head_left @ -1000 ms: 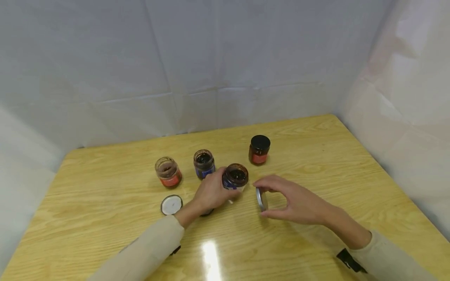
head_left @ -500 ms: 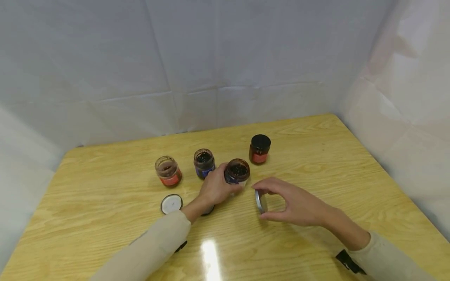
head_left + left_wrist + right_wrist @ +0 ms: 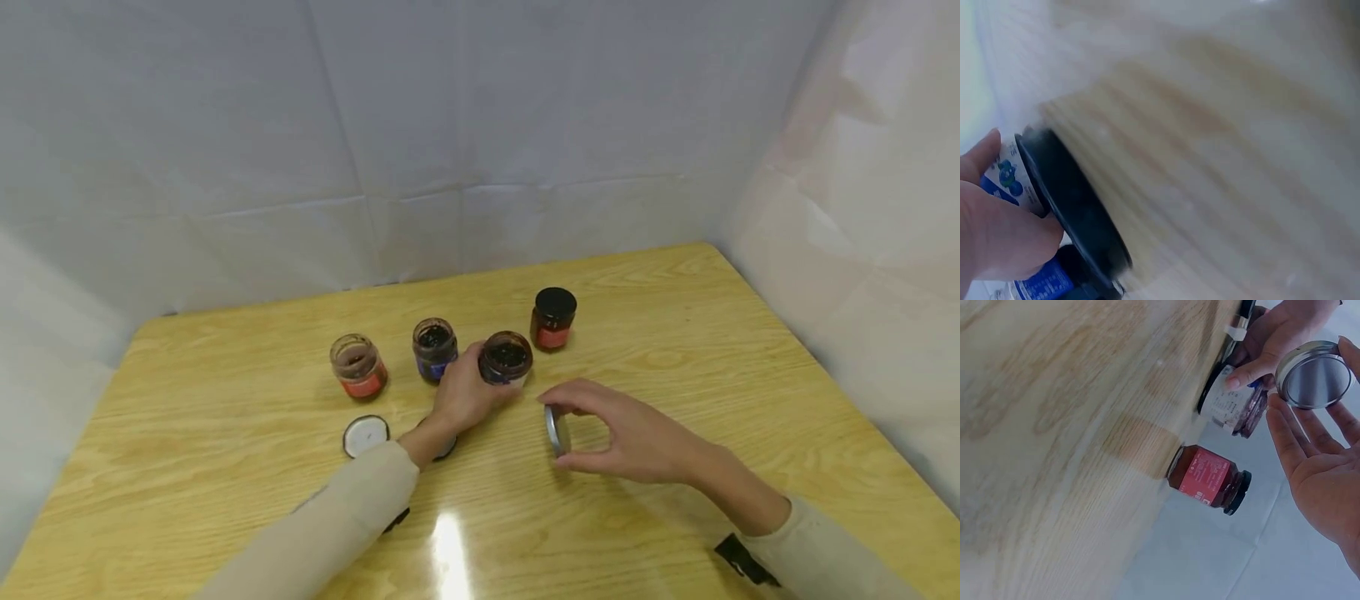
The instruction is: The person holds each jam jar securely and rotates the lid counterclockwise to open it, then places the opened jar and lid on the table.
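One open jar with a blue-and-white label and dark contents stood at the fingertips of the left hand, its mouth upward. That hand was curled round the jar's side, the thumb across the label on the near side; whether the base touched the bench I could not tell. To the right of the left hand, and well apart from the jar, a silvery lid was held on edge in the right hand, pinched between thumb and fingertips (the right wrist view showed its round grey face).

Just beyond the left hand and a little to its left was a second open jar, blue-labelled and dark inside. Farther left of the same hand stood a red-labelled open jar, with residue on its glass. Beyond the right hand, and to its left, was a capped jar with a red label and a black top. Left of the left wrist lay a pale-faced lid; another, dark-edged lid showed partly from under that wrist. Past both hands hung a whitish sheet.
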Available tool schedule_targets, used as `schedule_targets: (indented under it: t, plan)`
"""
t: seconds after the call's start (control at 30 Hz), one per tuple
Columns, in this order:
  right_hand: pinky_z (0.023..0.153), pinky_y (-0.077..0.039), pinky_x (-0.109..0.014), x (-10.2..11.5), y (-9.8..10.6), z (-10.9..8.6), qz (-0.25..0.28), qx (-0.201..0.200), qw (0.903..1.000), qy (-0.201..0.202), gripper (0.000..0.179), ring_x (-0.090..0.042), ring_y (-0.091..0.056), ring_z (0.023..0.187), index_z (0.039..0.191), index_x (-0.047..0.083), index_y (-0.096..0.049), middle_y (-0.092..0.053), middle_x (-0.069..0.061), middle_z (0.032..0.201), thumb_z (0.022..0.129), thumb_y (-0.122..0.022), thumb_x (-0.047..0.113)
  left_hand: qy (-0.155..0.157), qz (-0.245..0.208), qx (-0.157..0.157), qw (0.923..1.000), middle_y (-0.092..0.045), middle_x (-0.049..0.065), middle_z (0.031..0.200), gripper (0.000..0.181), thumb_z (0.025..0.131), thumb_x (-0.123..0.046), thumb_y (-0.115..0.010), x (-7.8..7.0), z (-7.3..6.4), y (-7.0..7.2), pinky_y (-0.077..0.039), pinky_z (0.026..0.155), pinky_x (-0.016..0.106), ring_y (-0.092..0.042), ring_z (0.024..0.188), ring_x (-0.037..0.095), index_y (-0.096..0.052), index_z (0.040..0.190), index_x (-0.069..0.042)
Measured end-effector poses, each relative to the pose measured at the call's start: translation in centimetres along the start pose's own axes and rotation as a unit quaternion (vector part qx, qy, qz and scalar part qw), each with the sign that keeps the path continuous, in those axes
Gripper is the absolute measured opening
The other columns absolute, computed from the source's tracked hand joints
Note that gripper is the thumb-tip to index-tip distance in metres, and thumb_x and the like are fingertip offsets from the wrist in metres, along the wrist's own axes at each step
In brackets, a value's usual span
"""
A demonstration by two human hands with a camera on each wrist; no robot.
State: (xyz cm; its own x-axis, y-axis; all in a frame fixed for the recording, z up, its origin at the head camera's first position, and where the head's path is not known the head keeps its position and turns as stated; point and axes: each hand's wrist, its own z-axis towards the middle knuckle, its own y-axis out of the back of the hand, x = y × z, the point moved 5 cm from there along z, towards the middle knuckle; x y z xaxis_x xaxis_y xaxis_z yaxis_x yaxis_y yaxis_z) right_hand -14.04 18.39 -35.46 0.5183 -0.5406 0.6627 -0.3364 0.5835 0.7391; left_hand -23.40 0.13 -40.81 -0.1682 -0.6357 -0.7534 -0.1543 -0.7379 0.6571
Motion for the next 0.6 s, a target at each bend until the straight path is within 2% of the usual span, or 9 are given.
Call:
schedule_targets:
  t: [0.1,0.27,0.6]
  plan:
    - [0.093,-0.045,-0.037,0.03,-0.01,-0.01,0.002,0.001,1.0,-0.002,0.059,-0.011,-0.052,0.113,0.136,0.023,-0.048,-0.052,0.008,0.127,0.084,-0.074,0.037,0.005,-0.014,-0.01,0.9998,-0.058,0.016,0.125,0.077,0.072,-0.03,-0.084,0.0,-0.06,-0.12,-0.043,0.095,0.045,-0.054,0.115,0.033,-0.048,0.135,-0.003]
    - [0.094,-0.045,-0.037,-0.01,0.1,-0.11,-0.003,0.0,1.0,-0.003,0.06,-0.01,-0.052,0.113,0.136,0.024,-0.048,-0.052,0.011,0.126,0.084,-0.073,0.04,0.013,-0.011,-0.02,0.9997,-0.057,0.017,0.127,0.077,0.073,-0.029,-0.084,-0.15,-0.02,-0.2,-0.042,0.096,0.045,-0.052,0.117,0.033,-0.047,0.135,-0.002]
    - [0.094,-0.045,-0.036,-0.08,0.22,-0.3,0.001,0.007,1.0,-0.006,0.058,-0.011,-0.052,0.113,0.136,0.023,-0.048,-0.052,0.01,0.127,0.085,-0.072,0.039,0.037,-0.025,-0.012,0.9989,-0.055,0.014,0.131,0.08,0.072,-0.029,-0.084,-0.03,0.12,-0.26,-0.04,0.099,0.043,-0.049,0.121,0.031,-0.046,0.138,-0.004]
